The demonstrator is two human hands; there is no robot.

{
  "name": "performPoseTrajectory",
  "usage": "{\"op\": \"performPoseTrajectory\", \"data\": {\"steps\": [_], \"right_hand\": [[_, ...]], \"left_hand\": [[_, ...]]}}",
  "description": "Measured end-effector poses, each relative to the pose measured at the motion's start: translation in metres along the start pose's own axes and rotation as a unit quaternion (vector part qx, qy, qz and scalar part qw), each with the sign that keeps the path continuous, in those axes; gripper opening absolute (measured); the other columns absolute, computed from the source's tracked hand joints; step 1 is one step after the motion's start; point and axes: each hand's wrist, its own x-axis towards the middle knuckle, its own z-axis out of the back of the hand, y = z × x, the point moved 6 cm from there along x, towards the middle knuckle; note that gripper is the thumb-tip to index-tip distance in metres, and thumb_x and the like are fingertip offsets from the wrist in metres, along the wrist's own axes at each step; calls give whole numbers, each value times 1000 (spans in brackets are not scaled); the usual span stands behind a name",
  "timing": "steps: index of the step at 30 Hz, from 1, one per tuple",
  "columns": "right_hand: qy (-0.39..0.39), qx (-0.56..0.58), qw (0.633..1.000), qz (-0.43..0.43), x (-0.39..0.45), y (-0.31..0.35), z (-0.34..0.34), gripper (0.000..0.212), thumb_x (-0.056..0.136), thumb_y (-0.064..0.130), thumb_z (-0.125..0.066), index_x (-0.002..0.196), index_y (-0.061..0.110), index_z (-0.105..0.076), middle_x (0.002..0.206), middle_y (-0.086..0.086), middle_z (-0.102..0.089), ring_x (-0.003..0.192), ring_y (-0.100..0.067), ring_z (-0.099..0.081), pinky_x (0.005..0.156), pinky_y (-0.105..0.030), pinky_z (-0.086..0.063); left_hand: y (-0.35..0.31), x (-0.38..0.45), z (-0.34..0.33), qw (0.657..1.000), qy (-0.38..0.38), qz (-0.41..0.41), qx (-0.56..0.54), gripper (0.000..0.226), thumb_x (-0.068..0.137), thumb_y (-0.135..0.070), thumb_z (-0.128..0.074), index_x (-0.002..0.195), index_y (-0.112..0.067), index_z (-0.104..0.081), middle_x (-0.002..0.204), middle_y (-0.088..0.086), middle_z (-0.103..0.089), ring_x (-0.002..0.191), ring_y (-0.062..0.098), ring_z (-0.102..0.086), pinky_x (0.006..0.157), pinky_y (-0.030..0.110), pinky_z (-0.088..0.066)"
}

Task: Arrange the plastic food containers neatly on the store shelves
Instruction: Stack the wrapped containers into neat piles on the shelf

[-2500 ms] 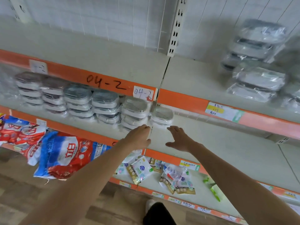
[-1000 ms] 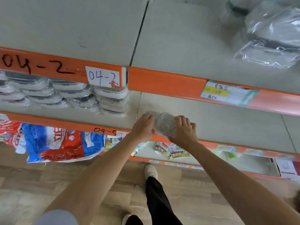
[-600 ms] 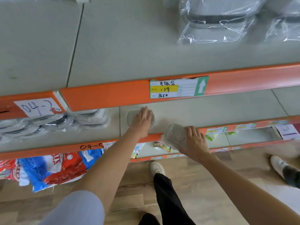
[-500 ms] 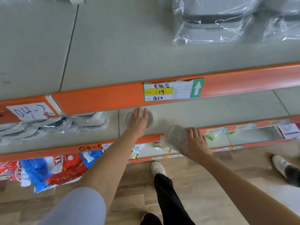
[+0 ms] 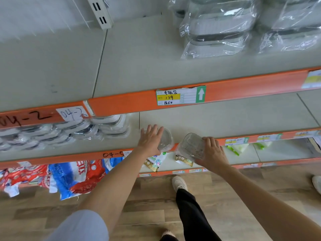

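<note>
Plastic food containers are what I am handling at the grey metal store shelves with orange front edges (image 5: pixel 132 105). On the upper shelf, big grey lidded boxes in clear plastic bags (image 5: pixel 218 28) lie to the right. On the middle shelf, stacked wrapped oval containers (image 5: pixel 73 131) run along the left. My left hand (image 5: pixel 150 140), fingers straight and spread, rests on a clear round plastic container (image 5: pixel 165 140) standing near the middle shelf's front edge. Just beside it, my right hand (image 5: pixel 212 151) grips a second clear ribbed plastic container (image 5: pixel 192 146), tilted in front of the edge.
</note>
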Motion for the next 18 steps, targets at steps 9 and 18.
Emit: {"op": "performPoseTrajectory", "data": {"steps": [9,18], "right_hand": [[-74,65,994,44,-54,57,49,81,69,46,-75,132,11,-37,128,-3,-41,121,-24,-38,95,-37,-36],[-204,141,964,95,-120,100,142,80,68,33,-79,130,2,-40,124,-11,-43,113,-30,-39,96,-39,-35]], "left_hand": [[17,-109,52,999,-32,-5,-14,103,63,-47,-74,145,-18,-19,131,7,-30,120,26,-29,93,41,-36],[26,-202,167,956,-287,-22,-48,86,60,-51,-59,133,-10,-41,128,10,-45,116,29,-43,98,43,-36]]}}
